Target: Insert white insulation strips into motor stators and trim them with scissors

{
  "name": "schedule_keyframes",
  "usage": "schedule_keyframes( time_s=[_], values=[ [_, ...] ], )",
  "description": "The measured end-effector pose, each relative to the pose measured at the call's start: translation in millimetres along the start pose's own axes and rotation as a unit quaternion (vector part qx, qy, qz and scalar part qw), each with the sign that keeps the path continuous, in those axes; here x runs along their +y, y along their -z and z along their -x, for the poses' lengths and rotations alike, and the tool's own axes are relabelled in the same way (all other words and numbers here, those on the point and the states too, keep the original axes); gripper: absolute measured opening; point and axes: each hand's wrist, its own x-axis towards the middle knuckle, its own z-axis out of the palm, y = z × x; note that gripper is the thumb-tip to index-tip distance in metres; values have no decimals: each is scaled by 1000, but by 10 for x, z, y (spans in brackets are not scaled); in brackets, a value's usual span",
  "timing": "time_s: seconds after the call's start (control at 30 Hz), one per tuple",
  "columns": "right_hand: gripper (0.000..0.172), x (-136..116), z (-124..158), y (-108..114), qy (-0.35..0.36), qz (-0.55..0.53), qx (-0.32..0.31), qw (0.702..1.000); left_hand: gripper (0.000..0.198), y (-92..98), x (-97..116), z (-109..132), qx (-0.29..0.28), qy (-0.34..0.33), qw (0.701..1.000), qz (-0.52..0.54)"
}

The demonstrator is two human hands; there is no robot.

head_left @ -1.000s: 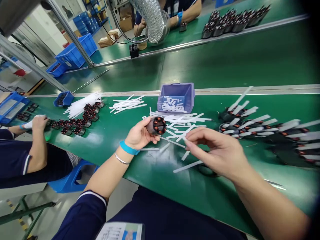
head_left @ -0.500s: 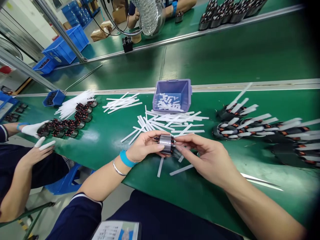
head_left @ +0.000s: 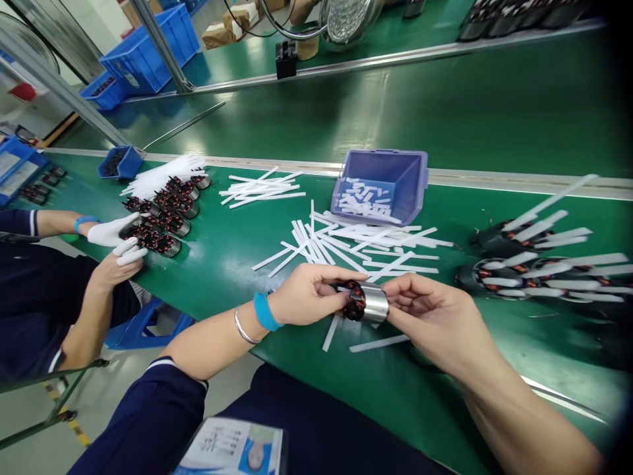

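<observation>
We look across a green surface [head_left: 232, 254] with a pale rail along its far side and a blue crate [head_left: 153, 56] at the far left. Near the middle of the scene we see the wound metal core [head_left: 376, 301], held on its side over the surface, with its copper-coloured windings to the left and its bare silver shell to the right. The left hand [head_left: 299, 297] has its fingers curled around the winding end; the right hand [head_left: 445, 316] has its fingers pinched against the shell end, so the core sits between the 2 hands. A bit of white shows by the left fingers, too small for us to make out.

Just beyond, loose white strips [head_left: 356, 232] lie crisscrossed, and behind them a purple bin [head_left: 395, 173] holds short white pieces [head_left: 366, 200]. On the right stand dark cores [head_left: 494, 244] with strips jutting out, the nearest ones blurred. On the left, we see a co-worker's gloved hand [head_left: 109, 233] at a cluster of other cores [head_left: 178, 224].
</observation>
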Motion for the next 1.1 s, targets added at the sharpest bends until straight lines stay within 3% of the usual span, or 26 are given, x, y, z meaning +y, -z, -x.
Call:
schedule_keyframes(
  time_s=[0.1,0.23,0.43,0.67,0.83,0.97,1.07,1.1],
  values=[
    [17,42,14,-31,23,8,10,1000,47,-12,-9,-3,28,-15,999,3],
    [8,76,26,-22,62,44,-2,997,40,-30,8,-5,12,-8,999,46],
    [16,-21,11,7,63,16,-72,995,25,-30,35,-9,48,31,994,98],
    [20,-80,-16,85,20,-15,-88,996,33,119,111,-19,-80,97,979,160],
    [29,-162,0,84,18,-41,-125,991,27,136,74,-38,-86,86,977,176],
    [34,-220,-24,134,24,-68,-144,987,38,119,77,-22,-85,58,976,193],
    [22,-238,-13,275,80,34,-88,992,46,150,123,-11,-65,41,974,214],
    [18,-232,3,319,104,97,-96,985,47,172,143,-12,-58,40,972,224]
  ],
)
